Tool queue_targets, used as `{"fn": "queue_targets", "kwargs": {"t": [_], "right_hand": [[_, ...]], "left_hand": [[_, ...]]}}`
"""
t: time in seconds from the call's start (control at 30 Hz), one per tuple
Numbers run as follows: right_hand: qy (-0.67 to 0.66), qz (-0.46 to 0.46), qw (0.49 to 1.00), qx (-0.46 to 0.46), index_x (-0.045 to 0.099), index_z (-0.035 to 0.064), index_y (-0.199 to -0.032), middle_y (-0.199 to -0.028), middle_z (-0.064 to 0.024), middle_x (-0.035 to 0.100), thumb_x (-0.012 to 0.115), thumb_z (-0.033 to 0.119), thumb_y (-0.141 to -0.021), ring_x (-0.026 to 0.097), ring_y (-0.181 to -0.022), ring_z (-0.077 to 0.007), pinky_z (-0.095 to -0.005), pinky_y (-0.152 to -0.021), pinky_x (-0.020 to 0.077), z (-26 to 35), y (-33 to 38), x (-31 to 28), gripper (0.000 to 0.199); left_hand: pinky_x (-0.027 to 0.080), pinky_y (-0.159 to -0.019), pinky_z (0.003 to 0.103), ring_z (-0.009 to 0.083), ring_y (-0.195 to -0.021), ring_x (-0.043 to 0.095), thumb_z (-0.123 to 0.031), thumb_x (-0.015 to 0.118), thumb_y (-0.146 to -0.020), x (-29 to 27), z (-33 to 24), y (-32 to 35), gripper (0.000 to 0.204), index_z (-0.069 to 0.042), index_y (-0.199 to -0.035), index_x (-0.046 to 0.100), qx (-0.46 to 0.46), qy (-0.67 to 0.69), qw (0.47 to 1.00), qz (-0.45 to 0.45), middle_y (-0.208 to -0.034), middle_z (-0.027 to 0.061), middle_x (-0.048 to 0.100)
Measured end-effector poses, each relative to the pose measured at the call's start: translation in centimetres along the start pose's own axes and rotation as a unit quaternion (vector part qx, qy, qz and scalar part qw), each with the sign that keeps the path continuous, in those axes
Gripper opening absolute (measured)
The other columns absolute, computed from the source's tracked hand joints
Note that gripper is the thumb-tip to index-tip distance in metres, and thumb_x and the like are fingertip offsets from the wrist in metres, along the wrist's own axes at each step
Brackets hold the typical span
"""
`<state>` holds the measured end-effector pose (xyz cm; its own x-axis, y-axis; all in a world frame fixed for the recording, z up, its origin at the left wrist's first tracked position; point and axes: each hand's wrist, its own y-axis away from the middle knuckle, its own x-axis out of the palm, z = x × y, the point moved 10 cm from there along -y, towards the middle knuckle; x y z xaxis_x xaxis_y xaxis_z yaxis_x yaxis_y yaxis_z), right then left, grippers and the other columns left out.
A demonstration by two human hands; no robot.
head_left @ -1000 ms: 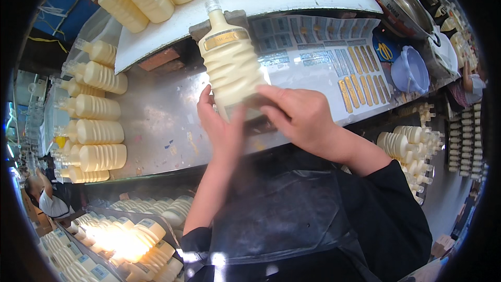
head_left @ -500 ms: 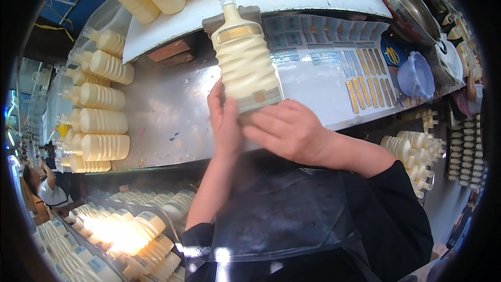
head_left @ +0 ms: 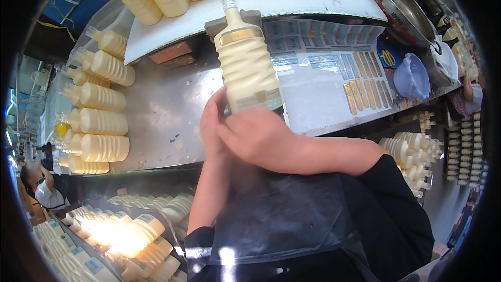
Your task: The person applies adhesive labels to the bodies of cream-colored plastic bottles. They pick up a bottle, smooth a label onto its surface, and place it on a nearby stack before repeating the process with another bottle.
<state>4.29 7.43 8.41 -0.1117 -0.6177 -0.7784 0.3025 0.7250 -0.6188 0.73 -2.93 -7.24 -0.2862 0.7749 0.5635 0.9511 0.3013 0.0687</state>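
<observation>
A cream bottle with wavy ridges (head_left: pixel 249 70) lies tilted on the work table, its clear threaded neck pointing away from me and propped on a brown block (head_left: pixel 210 25). Across its shoulder runs a gold strip label (head_left: pixel 241 35), and a pale blue-green label (head_left: pixel 261 100) wraps its lower end. My left hand (head_left: pixel 212 125) is closed against the bottle's lower left side. Over the bottom end lies my right hand (head_left: pixel 259 137), fingers curled toward the left hand and touching the bottle by the lower label. Its fingertips are partly hidden.
Gold label strips (head_left: pixel 360 83) and blue label sheets (head_left: pixel 313 34) lie on the right. Several cream bottles line the left (head_left: pixel 102 122), others stand on a white board (head_left: pixel 323 5). A lilac bucket (head_left: pixel 412 75) and a metal pan (head_left: pixel 404 8) are at right. Bottle crates (head_left: pixel 88 266) stand below left.
My right hand has slid left across the bottle's lower end, up to my left hand, uncovering more of the lower label's right side. The left hand has shifted slightly left.
</observation>
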Motion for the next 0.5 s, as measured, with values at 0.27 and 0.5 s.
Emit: {"fn": "queue_targets", "kwargs": {"t": [0.27, 0.5], "right_hand": [[-0.064, 0.038, 0.922, 0.379, 0.064, 0.0070, -0.105, -0.065, -0.0137, 0.067, 0.071, 0.018, -0.090, 0.065, -0.056, -0.0305, -0.0391, -0.054, 0.0501, -12.0, 7.0, -3.2, 0.019], [-0.206, 0.022, 0.888, 0.412, 0.056, 0.0065, -0.115, -0.066, -0.0144, 0.067, 0.066, 0.017, -0.093, 0.068, -0.059, -0.0311, -0.0392, -0.055, 0.0492, -10.4, 6.8, -2.0, 0.026]], "left_hand": [[0.036, -0.115, 0.044, 0.0302, -0.136, 0.046, -0.029, 0.067, -0.095, 2.6, -0.8, 0.0, 0.069, 0.004, -0.150, 0.042, 0.065, -0.310, 0.948, -0.029, -0.144, 0.0187, 0.047], [0.034, -0.110, 0.047, 0.0378, -0.123, 0.045, -0.034, 0.063, -0.092, 4.2, -2.1, 0.4, 0.071, 0.007, -0.146, 0.042, 0.110, -0.460, 0.877, -0.086, -0.131, 0.0228, 0.047]]}}
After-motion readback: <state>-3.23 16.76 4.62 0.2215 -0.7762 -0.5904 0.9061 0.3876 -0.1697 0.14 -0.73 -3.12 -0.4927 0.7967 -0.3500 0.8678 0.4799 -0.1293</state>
